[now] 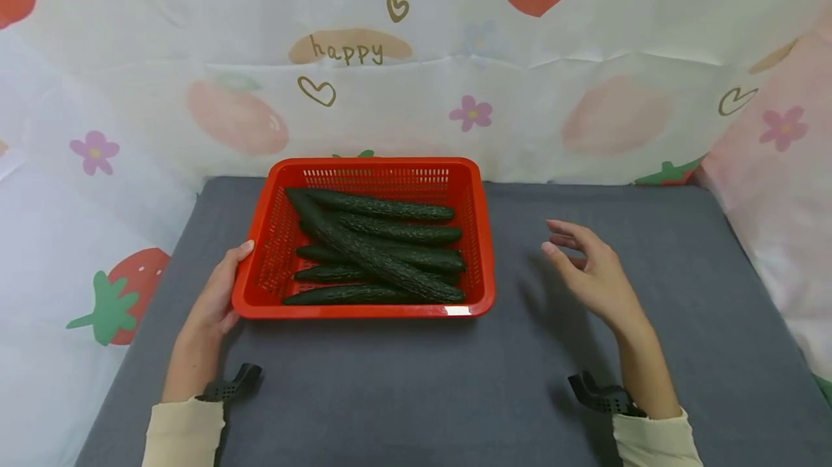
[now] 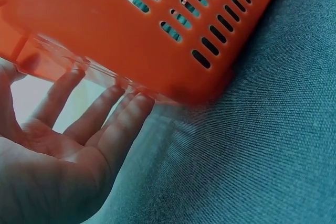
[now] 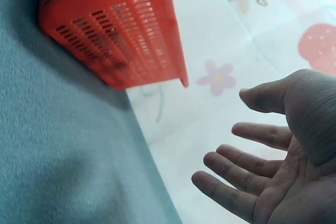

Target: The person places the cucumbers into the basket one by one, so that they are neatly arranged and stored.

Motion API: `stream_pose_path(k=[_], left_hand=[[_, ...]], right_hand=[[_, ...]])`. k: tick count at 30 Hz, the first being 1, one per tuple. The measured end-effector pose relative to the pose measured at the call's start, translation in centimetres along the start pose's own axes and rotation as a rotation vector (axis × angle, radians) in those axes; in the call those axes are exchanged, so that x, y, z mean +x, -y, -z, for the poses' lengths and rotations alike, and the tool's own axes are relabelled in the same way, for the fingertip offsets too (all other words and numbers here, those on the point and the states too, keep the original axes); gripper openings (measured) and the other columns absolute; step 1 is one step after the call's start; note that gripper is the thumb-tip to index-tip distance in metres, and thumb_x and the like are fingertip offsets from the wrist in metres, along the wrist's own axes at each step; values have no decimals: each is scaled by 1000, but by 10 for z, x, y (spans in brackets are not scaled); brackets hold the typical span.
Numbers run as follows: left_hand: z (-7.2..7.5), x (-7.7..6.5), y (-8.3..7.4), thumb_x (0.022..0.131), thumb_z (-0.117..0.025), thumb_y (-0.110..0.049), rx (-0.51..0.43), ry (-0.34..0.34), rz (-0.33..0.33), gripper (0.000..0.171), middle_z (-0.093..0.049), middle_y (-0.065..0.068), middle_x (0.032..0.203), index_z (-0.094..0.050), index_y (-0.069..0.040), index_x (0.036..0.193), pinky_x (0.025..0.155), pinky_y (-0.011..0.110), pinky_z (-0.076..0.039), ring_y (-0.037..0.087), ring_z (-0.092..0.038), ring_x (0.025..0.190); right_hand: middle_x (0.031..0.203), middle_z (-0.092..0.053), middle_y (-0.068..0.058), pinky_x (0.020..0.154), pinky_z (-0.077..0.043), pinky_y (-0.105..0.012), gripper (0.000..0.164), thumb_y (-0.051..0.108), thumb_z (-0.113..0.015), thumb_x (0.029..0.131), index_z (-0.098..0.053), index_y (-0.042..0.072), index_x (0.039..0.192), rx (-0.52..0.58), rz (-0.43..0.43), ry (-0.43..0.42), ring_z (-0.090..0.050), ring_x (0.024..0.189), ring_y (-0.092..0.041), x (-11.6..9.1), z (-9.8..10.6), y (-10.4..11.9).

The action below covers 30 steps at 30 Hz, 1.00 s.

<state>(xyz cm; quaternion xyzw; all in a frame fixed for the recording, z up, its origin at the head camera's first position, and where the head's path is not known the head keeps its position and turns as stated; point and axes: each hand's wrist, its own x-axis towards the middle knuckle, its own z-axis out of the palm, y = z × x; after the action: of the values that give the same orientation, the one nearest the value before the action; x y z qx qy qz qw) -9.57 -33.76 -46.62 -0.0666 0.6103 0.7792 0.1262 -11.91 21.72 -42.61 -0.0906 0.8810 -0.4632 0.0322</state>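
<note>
A red plastic basket [image 1: 364, 311] with slotted walls stands on the grey tabletop, left of centre. Several dark green cucumbers [image 1: 383, 294] lie in it, one slanting across the others. At the basket's left side, my left hand [image 1: 217, 290] grips the rim with the thumb on top and the fingers beneath. The left wrist view shows those fingertips [image 2: 139, 100] against the underside of the rim. My right hand [image 1: 594, 272] hovers to the right of the basket, apart from it, holding nothing. Its fingers are spread and slightly bent in the right wrist view.
Grey cloth [image 1: 416, 395] covers the table. Behind it hangs a white printed curtain [image 1: 403, 113] with strawberries, flowers and hearts, close to the basket's back rim. More printed fabric borders the table at left and right. Both wrists wear black bands.
</note>
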Motion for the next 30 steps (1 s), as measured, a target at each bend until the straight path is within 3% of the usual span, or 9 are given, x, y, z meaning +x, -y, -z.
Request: stream_pose_path(k=[4,11,18,30], left_hand=[[1,-1,-1,114,-40,-41,-6,7,-7,29,-78,-11,107,-62,-25,125,80,22,-64,4,-75,90],[0,0,-1,114,-41,-39,-16,17,-18,27,-76,-11,108,-60,-24,126,80,21,-63,4,-74,91],[-1,0,3,114,-41,-40,-13,-2,-12,28,-76,-12,106,-63,-26,123,80,21,-63,4,-74,90],[1,0,2,115,-38,-37,-31,54,-37,30,-77,-10,108,-62,-24,126,81,21,-63,5,-75,91]], right_hand=[[162,-48,-16,111,-51,-60,57,38,-58,109,-46,11,158,-7,-10,-8,-53,145,-39,-2,4,-4],[167,-29,-25,108,-53,-60,70,37,-58,109,-27,14,167,8,-41,-14,-48,147,-47,-2,9,-8],[167,-28,-26,109,-52,-58,67,35,-60,109,-32,11,165,-17,-27,-1,-48,147,-48,0,9,-10],[164,-31,-29,110,-52,-62,62,31,-60,109,-38,7,161,-33,-9,4,-47,146,-51,2,8,-15]])
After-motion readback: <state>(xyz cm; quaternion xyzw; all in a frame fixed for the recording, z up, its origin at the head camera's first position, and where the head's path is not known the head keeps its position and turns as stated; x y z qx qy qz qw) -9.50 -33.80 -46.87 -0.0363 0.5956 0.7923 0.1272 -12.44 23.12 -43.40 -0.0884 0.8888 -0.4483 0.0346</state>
